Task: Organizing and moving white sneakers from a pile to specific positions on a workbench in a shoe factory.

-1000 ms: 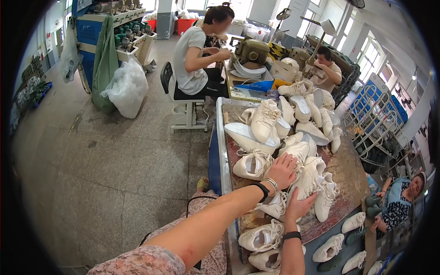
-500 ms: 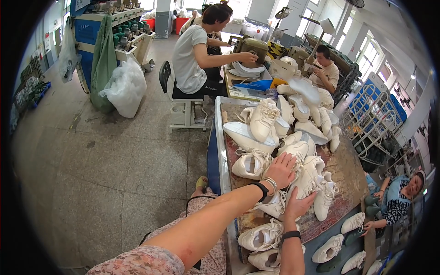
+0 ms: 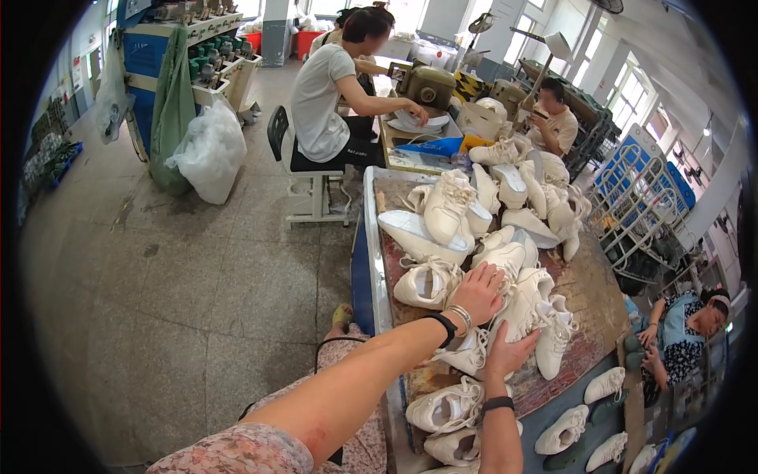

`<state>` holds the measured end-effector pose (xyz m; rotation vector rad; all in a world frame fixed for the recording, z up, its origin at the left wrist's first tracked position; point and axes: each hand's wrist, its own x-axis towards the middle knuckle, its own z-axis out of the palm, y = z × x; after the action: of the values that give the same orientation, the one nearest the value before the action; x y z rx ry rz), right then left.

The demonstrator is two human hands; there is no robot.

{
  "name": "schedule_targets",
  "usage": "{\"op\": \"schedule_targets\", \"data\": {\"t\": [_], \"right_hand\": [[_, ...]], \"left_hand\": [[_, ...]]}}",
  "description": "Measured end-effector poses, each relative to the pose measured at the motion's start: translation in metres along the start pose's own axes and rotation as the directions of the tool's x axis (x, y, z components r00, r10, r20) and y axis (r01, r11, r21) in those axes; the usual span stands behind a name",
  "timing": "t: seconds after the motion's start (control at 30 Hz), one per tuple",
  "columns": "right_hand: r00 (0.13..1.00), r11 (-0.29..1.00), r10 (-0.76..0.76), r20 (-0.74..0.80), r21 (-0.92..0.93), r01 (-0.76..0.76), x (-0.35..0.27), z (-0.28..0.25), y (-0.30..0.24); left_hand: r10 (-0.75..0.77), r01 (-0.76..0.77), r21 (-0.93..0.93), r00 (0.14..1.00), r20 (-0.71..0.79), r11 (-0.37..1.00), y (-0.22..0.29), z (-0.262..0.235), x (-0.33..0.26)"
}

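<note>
Blue machine (image 3: 142, 47): at your far left, beside a green cloth bag (image 3: 170, 118) that hangs down.
White plastic bag (image 3: 212, 150): bulging, on the floor just right of the green one.
Seated co-worker (image 3: 322, 91): in a pale shirt, on a black chair (image 3: 278, 134), one arm stretched right over a cluttered bench.
Table edge (image 3: 376, 268): a pale strip along your side of the worn, stained tabletop.
Sole-up shoe (image 3: 418, 235): on its side, pale sole showing, under other shoes.
Open shoe (image 3: 425, 286): laced, its opening facing you, just left of your left hand.
Near shoes (image 3: 444, 407): cream, laced, lined up toward you at the table's lower left.
Your left hand (image 3: 478, 294): palm down on the shoes in the middle, fingers close together; you cannot tell from here whether they grip.
Your right hand (image 3: 509, 351): thumb set apart from the fingers, against the lower end of a cream shoe; whether it grips, you cannot tell.
Cream shoe (image 3: 523, 302): on the tabletop at your hands, laces showing, partly covered.
Upper heap (image 3: 513, 186): more cream shoes, piled at the far end.
Laced shoe (image 3: 557, 341): just right of your right fingers.
Shelf shoes (image 3: 562, 430): cream, below the table's right edge.
Co-worker in an apron (image 3: 677, 336): at your far right, hands near dark green shoes.
</note>
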<state>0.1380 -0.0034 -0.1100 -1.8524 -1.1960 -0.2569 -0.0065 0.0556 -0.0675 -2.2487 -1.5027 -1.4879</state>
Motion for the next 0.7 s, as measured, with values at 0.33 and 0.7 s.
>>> {"op": "schedule_targets", "data": {"t": [0.33,0.7], "right_hand": [[1.0,1.0,-0.001,-0.002,0.005,0.001,0.001,0.001,0.005],[1.0,1.0,0.001,-0.013,0.02,-0.001,0.002,0.004,0.009]], "left_hand": [[0.015,-0.015,-0.006,1.0,-0.017,1.0,0.001,0.0,0.001],[0.021,-0.021,-0.005,1.0,0.003,1.0,0.0,0.004,0.001]]}}
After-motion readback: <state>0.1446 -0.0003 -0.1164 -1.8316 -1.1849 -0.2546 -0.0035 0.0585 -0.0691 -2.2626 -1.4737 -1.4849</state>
